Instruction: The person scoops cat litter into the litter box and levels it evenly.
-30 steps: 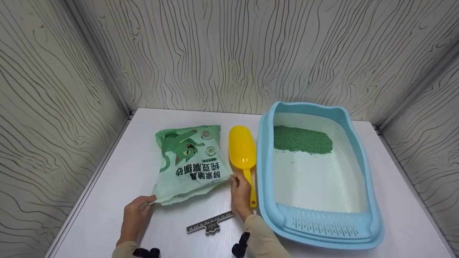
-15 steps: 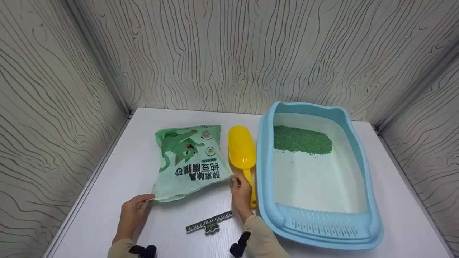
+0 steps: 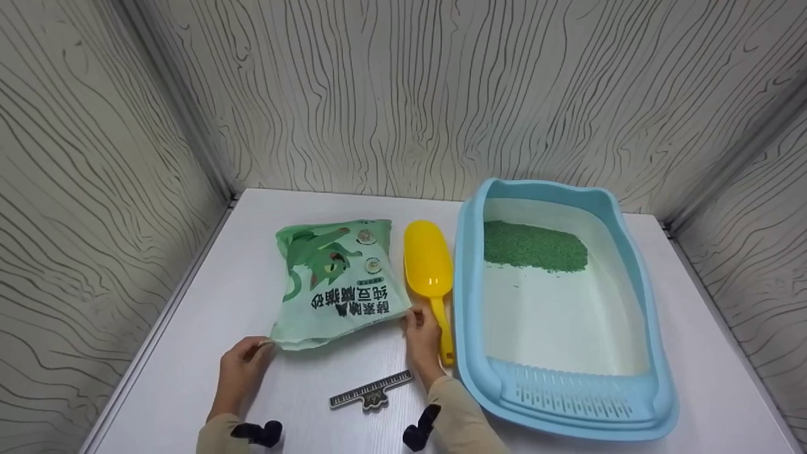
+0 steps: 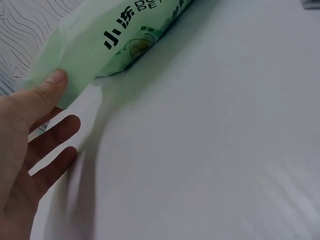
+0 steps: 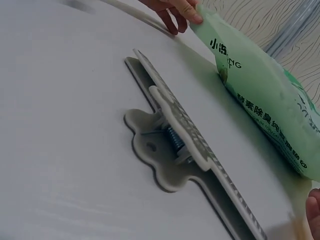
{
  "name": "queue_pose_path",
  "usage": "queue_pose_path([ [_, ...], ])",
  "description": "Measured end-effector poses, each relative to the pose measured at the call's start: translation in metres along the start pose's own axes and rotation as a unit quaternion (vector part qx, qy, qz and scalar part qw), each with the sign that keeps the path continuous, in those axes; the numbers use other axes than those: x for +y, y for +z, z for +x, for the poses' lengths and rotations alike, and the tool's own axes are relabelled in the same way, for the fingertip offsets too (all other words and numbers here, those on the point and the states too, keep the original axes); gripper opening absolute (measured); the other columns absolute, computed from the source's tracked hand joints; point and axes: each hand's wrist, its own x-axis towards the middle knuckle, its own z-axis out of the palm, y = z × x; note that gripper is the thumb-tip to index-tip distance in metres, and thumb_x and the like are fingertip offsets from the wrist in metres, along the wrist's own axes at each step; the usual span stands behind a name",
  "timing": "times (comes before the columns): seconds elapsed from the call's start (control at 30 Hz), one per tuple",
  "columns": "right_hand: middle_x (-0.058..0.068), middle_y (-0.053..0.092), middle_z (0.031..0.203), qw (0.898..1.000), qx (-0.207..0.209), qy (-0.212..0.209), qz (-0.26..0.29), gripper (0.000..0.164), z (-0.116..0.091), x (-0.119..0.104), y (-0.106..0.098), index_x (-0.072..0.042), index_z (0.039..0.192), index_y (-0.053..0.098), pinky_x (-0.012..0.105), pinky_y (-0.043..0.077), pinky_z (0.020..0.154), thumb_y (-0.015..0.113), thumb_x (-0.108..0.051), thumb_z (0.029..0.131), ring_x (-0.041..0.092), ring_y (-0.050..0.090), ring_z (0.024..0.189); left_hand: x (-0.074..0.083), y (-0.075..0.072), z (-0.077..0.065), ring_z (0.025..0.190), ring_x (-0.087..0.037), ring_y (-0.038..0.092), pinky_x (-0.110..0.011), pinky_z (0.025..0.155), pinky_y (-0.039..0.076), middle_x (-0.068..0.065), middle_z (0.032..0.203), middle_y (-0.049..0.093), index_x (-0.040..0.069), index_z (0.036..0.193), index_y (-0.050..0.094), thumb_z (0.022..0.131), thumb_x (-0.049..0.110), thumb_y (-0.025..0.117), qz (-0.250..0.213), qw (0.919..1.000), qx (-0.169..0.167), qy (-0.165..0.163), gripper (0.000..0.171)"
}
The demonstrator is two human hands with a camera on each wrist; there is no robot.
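A green cat litter bag (image 3: pixel 340 284) with a cat printed on it lies on the table at centre left. My left hand (image 3: pixel 244 362) pinches its near left corner between thumb and finger; in the left wrist view the other fingers of that left hand (image 4: pixel 35 135) are spread below the bag's edge (image 4: pixel 65 70). At the near right corner my right hand (image 3: pixel 422 331) pinches the same edge, beside the scoop's handle. A long spring clip (image 3: pixel 371 392) lies on the table in front of the bag; its spring shows on the clip (image 5: pixel 170 130) in the right wrist view.
A yellow scoop (image 3: pixel 427 261) lies between the bag and a light blue litter tray (image 3: pixel 465 302). Green litter pellets (image 3: pixel 536 246) lie at the tray's far end. Wood-patterned walls (image 3: pixel 403 101) border the white table (image 3: pixel 214 302) at the back and sides.
The bag's near edge, which gaped and sagged, now lies flatter with its layers closer together. My left hand has moved slightly away from me with its corner; the right hand has barely moved.
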Motion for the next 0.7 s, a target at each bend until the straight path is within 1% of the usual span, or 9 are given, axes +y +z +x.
queue_pose_path([
  [0.07,0.015,0.062,0.098,1.0,0.0,0.007,-0.002,0.007,0.0,-0.002,0.001,-0.003,0.101,0.055,0.022,0.047,0.069,0.05,-0.007,0.098,0.016,0.054,0.081,0.002,-0.002,0.001,0.086,0.01,0.056,-0.01,0.08,0.048,-0.009,0.104,0.072,0.008,0.1,0.071,0.09,0.007,0.064,-0.002,1.0,-0.01,0.0,0.012],
  [0.13,0.016,0.061,0.097,1.0,0.004,0.012,-0.001,0.007,0.001,-0.003,0.002,-0.003,0.1,0.055,0.023,0.046,0.068,0.049,-0.006,0.098,0.016,0.054,0.079,0.003,-0.005,0.003,0.086,0.011,0.056,-0.011,0.08,0.048,-0.01,0.104,0.072,0.007,0.098,0.071,0.09,0.006,0.064,0.0,0.9999,-0.015,0.008,0.011],
  [0.2,0.016,0.061,0.094,1.0,0.012,0.012,-0.012,0.006,0.002,-0.004,0.003,-0.002,0.099,0.055,0.024,0.047,0.067,0.05,-0.004,0.097,0.016,0.054,0.077,0.005,-0.007,0.004,0.086,0.01,0.056,-0.012,0.081,0.048,-0.01,0.104,0.072,0.006,0.098,0.071,0.09,0.007,0.064,0.005,0.9997,-0.021,0.007,0.01],
  [0.3,0.015,0.061,0.091,0.999,0.017,0.016,-0.024,0.005,0.003,-0.006,0.003,-0.001,0.097,0.056,0.025,0.047,0.066,0.051,-0.003,0.096,0.016,0.054,0.075,0.004,-0.008,0.006,0.087,0.008,0.057,-0.013,0.081,0.048,-0.009,0.101,0.072,0.007,0.095,0.072,0.09,0.01,0.064,0.001,0.9998,-0.017,0.012,0.009],
  [0.4,0.016,0.061,0.09,0.999,0.015,0.027,-0.032,0.005,0.004,-0.008,0.003,-0.001,0.097,0.055,0.026,0.047,0.065,0.051,-0.003,0.096,0.016,0.054,0.074,0.005,-0.006,0.006,0.083,0.003,0.057,-0.015,0.075,0.047,-0.009,0.094,0.072,0.005,0.092,0.071,0.09,0.012,0.066,-0.016,0.9998,-0.005,0.01,0.009],
  [0.47,0.015,0.061,0.09,0.999,0.016,0.035,-0.036,0.005,0.005,-0.009,0.003,-0.001,0.096,0.055,0.026,0.047,0.065,0.05,-0.003,0.097,0.016,0.053,0.073,0.005,-0.005,0.007,0.079,0.002,0.056,-0.014,0.072,0.046,-0.008,0.091,0.072,0.004,0.09,0.071,0.089,0.012,0.066,-0.026,0.9997,0.004,0.003,0.01],
  [0.57,0.015,0.062,0.09,0.998,0.025,0.041,-0.044,0.005,0.006,-0.011,0.003,-0.001,0.096,0.056,0.026,0.048,0.065,0.051,-0.003,0.096,0.016,0.055,0.074,0.008,-0.003,0.01,0.074,0.003,0.054,-0.013,0.069,0.045,-0.012,0.092,0.072,-0.002,0.093,0.069,0.09,0.013,0.065,-0.035,0.9991,0.008,-0.021,0.016],
  [0.6,0.015,0.062,0.09,0.998,0.027,0.043,-0.043,0.006,0.006,-0.011,0.004,0.0,0.095,0.056,0.026,0.048,0.065,0.051,-0.002,0.096,0.017,0.056,0.074,0.009,-0.003,0.01,0.074,0.004,0.053,-0.012,0.07,0.045,-0.013,0.094,0.072,-0.004,0.096,0.069,0.091,0.013,0.064,-0.036,0.9988,0.005,-0.034,0.018],
  [0.7,0.016,0.062,0.091,0.998,0.027,0.054,-0.033,0.005,0.006,-0.013,0.005,0.0,0.095,0.055,0.027,0.05,0.065,0.05,-0.002,0.096,0.018,0.057,0.076,0.011,-0.002,0.011,0.071,0.006,0.052,-0.013,0.068,0.044,-0.017,0.095,0.072,-0.008,0.098,0.068,0.091,0.014,0.064,-0.029,0.9979,0.022,-0.053,0.023],
])
